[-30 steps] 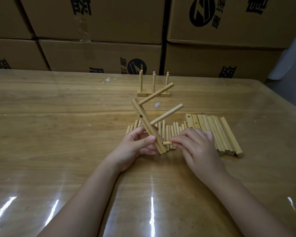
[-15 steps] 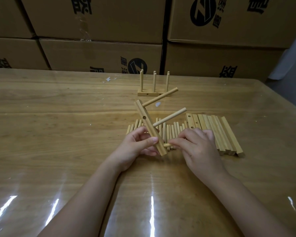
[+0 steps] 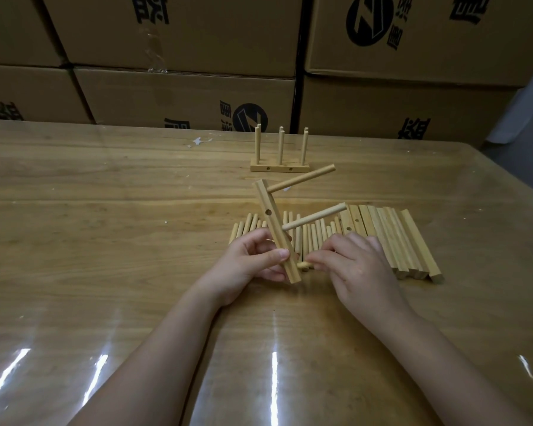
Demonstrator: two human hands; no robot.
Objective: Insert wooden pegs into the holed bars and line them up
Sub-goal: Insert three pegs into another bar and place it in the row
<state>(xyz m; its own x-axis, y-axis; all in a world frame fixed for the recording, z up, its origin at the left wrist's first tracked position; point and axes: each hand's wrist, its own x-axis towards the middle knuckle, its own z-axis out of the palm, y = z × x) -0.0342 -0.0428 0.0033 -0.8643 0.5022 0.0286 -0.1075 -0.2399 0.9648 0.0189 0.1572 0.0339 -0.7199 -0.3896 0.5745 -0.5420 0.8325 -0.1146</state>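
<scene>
While left hand grips one two-peg bar, right hand pinches one peg

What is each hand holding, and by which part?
Left hand grips the holed bar near its lower end; right hand pinches a peg near its visible end.
</scene>
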